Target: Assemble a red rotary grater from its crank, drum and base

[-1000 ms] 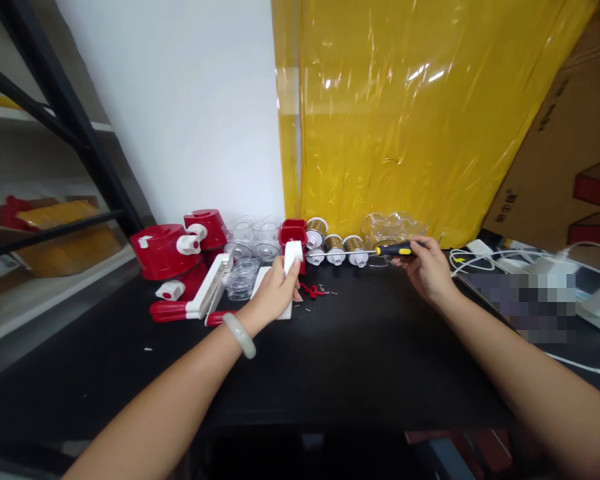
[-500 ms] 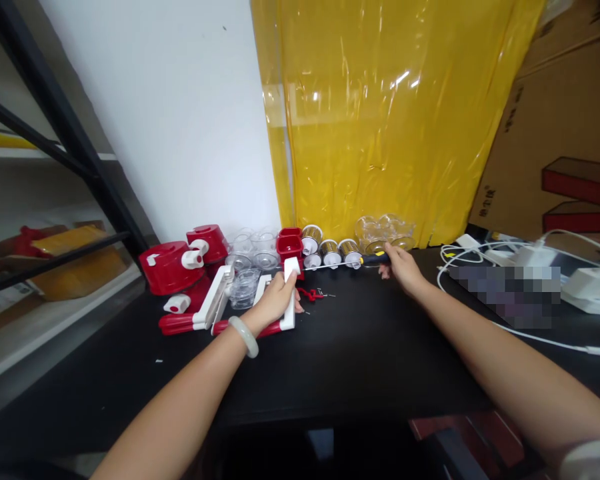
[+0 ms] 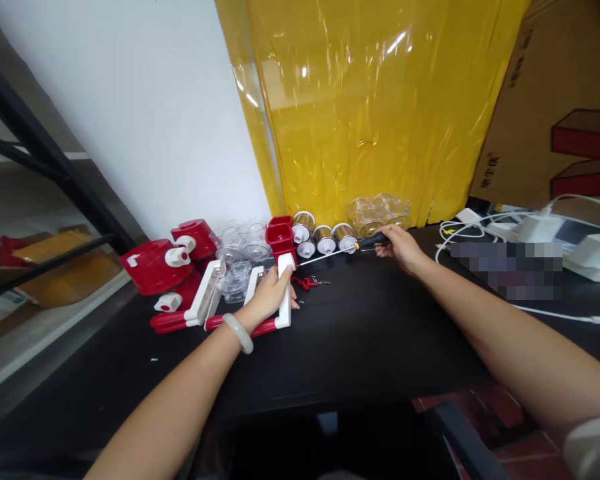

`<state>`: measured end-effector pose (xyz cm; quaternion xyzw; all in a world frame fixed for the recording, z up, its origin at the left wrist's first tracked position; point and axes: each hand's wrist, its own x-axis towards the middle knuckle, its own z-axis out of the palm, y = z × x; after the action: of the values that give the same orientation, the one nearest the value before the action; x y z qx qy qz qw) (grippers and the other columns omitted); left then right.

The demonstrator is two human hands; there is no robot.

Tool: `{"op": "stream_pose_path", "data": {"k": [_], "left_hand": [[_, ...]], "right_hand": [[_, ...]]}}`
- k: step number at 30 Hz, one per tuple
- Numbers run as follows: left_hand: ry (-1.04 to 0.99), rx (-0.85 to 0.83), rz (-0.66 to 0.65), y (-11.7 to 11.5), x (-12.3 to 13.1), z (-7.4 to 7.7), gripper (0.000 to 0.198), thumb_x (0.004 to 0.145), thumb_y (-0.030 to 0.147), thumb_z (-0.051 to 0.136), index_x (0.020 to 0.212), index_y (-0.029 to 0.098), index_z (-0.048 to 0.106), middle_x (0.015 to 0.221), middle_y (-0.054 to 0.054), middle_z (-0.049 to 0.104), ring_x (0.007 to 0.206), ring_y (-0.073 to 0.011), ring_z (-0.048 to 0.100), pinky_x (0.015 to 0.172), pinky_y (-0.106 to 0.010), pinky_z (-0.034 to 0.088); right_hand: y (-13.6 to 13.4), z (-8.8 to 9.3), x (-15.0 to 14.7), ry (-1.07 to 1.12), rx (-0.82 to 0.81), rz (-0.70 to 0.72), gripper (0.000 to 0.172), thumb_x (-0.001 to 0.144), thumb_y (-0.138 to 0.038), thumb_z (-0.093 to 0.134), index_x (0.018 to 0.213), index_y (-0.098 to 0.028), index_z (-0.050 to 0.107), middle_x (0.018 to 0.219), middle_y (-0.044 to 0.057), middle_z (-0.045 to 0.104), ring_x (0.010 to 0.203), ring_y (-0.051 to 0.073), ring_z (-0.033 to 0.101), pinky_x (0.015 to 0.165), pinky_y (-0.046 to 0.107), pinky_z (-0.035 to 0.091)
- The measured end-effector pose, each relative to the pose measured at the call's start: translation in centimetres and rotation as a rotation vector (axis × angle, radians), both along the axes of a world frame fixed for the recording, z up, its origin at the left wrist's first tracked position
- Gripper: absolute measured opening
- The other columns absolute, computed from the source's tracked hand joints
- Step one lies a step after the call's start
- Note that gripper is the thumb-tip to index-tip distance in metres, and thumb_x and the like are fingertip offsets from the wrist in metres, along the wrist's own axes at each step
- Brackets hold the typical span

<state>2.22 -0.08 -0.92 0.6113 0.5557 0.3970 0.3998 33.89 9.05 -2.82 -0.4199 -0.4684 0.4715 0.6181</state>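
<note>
My left hand is closed around the white arm of a crank handle, which has a red grip at its lower end. In my right hand is a screwdriver with a black and yellow handle. Its long thin shaft points left, the tip close to the top of the white arm; whether they touch I cannot tell. Just right of my left hand lie a small red part and several screws. More white and red crank handles rest to the left.
Red housings with white knobs stand at the left. Along the back are clear plastic cups, red hoppers, metal grater drums and clear bases. White cables and chargers crowd the right side. A black shelf frame borders the left.
The view has shifted slightly. The screwdriver's handle is tilted up a little more at its right end. Both hands keep their holds on the crank handle and the screwdriver.
</note>
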Motion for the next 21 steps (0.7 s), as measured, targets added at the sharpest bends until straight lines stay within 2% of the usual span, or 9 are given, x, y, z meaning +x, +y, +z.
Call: {"op": "stream_pose_path", "data": {"k": [5, 9, 13, 17, 21], "left_hand": [[0.013, 0.01, 0.0, 0.33, -0.13, -0.49, 0.038, 0.094, 0.059, 0.047, 0.094, 0.021, 0.041, 0.057, 0.002, 0.062, 0.043, -0.0173, 0.065, 0.038, -0.023, 0.048], [0.024, 0.016, -0.007, 0.15, 0.04, -0.38, 0.037, 0.095, 0.058, 0.045, 0.096, 0.021, 0.042, 0.057, 0.003, 0.061, 0.043, -0.0174, 0.065, 0.039, -0.024, 0.049], [0.031, 0.006, -0.007, -0.11, 0.26, -0.13, 0.036, 0.096, 0.057, 0.043, 0.097, 0.021, 0.041, 0.057, 0.004, 0.061, 0.043, -0.0172, 0.064, 0.039, -0.025, 0.05], [0.047, 0.004, -0.02, -0.1, 0.25, -0.13, 0.036, 0.096, 0.057, 0.043, 0.096, 0.021, 0.04, 0.058, 0.003, 0.061, 0.044, -0.0177, 0.065, 0.04, -0.025, 0.05], [0.057, 0.014, -0.02, -0.02, 0.16, -0.29, 0.037, 0.095, 0.058, 0.043, 0.096, 0.021, 0.041, 0.058, 0.003, 0.061, 0.045, -0.0174, 0.065, 0.041, -0.024, 0.05]], "right_hand": [[0.35, -0.73, 0.3, -0.013, 0.049, 0.005, 0.038, 0.074, -0.053, 0.074, 0.081, -0.021, 0.055, 0.047, -0.005, 0.056, 0.037, 0.011, 0.054, 0.039, 0.02, 0.043], [0.23, -0.56, 0.21, -0.017, 0.028, -0.004, 0.036, 0.08, -0.056, 0.066, 0.084, -0.022, 0.056, 0.046, -0.005, 0.055, 0.036, 0.012, 0.052, 0.038, 0.022, 0.043], [-0.25, 0.03, -0.01, 0.048, -0.058, 0.047, 0.028, 0.092, -0.043, 0.041, 0.088, -0.02, 0.057, 0.053, 0.001, 0.062, 0.04, 0.016, 0.058, 0.042, 0.025, 0.046], [-0.5, 0.23, -0.04, 0.078, -0.037, 0.046, 0.021, 0.086, -0.024, 0.039, 0.093, -0.019, 0.058, 0.057, 0.002, 0.064, 0.047, 0.016, 0.063, 0.046, 0.025, 0.048], [-0.39, 0.16, -0.03, 0.055, -0.032, 0.013, 0.019, 0.082, -0.022, 0.044, 0.091, -0.018, 0.06, 0.054, 0.001, 0.062, 0.044, 0.016, 0.061, 0.048, 0.025, 0.048]]}}
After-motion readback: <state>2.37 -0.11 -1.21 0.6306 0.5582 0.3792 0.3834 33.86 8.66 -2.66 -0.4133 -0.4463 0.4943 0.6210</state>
